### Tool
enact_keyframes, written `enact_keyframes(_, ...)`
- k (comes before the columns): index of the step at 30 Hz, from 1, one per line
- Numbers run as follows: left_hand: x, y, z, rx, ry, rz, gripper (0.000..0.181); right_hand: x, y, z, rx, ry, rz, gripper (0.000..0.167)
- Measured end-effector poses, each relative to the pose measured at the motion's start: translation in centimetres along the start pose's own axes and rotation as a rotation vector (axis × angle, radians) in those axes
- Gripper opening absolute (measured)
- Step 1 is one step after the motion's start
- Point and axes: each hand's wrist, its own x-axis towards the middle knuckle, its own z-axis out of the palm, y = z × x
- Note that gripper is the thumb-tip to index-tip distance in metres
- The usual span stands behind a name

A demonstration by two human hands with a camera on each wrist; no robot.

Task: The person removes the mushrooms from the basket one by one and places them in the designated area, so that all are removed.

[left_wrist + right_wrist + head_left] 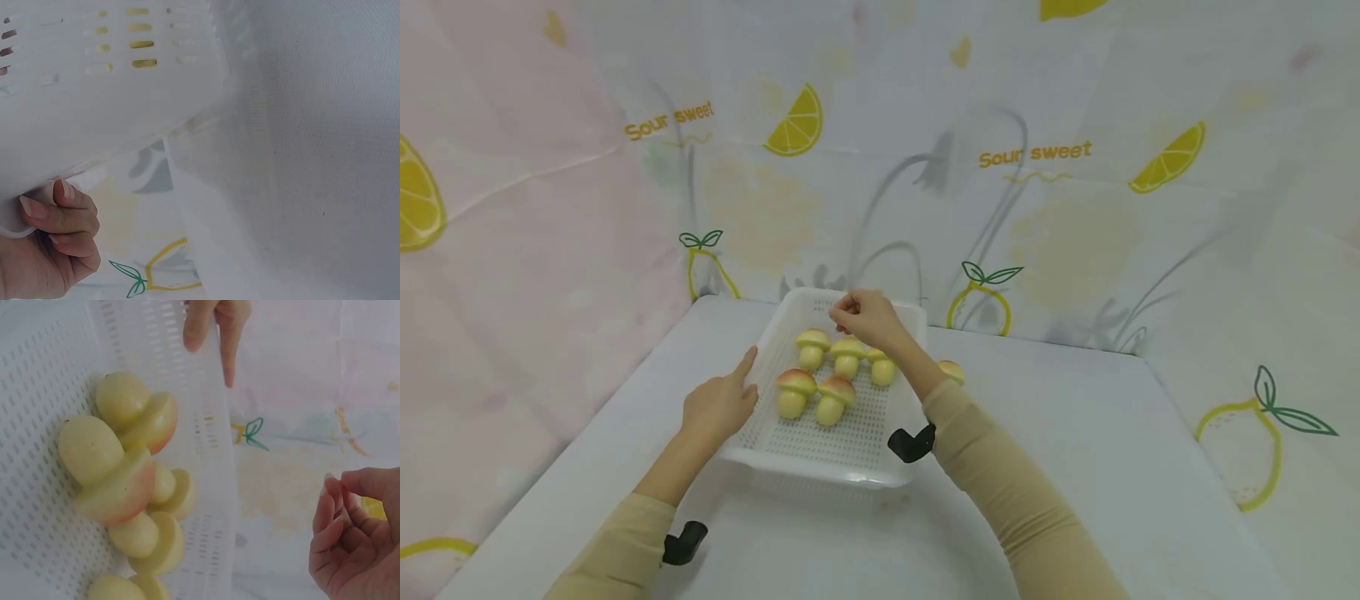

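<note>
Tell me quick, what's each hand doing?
Left hand: holding the white rectangular plastic basket.
Right hand: closed, fingers curled, holding nothing visible.

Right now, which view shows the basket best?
The head view: it takes in most of the basket, though the right arm covers part. The left wrist view shows only part of its outside; the right wrist view, part of its inside, closer.

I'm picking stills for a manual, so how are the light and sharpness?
Head: even, subdued light, a faint shadow below the white basket, backdrop lettering readable; left wrist: basket and tabletop low in contrast, left hand clear; right wrist: dim and slightly hazy, yet the mushroom-shaped pieces and right hand stay distinguishable.
</note>
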Motion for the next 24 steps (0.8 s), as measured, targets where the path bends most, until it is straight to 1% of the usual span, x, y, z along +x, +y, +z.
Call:
enact_keyframes(7, -0.1, 0.1, -0.2, 0.006, 0.008, 0.007, 0.058, 0.7, 1.2, 1.3, -0.059, -0.014, -0.078, 0.018)
enact_keyframes(10, -0.1, 0.1, -0.2, 0.003, 0.009, 0.007, 0.059, 0.9, 1.7, 1.9, -0.070, -0.014, -0.093, 0.017)
enact_keyframes(14, -0.1, 0.1, -0.1, 0.000, 0.010, 0.003, 0.058, 1.0, 2.3, 2.6, -0.088, -0.023, -0.073, 0.016)
enact_keyframes(20, -0.2, 0.1, 0.0, 0.000, 0.014, 0.002, 0.058, 1.1, 3.2, 3.4, -0.149, -0.016, -0.034, 0.017)
enact_keyframes(22, -0.2, 0.1, 0.0, 0.002, 0.014, 0.000, 0.058, 1.1, 3.5, 3.7, -0.174, -0.031, -0.017, 0.018)
enact_keyframes(24, -0.1, 0.0, -0.1, 0.004, 0.011, -0.002, 0.059, 1.2, 3.7, 3.9, -0.196, -0.067, -0.002, 0.018)
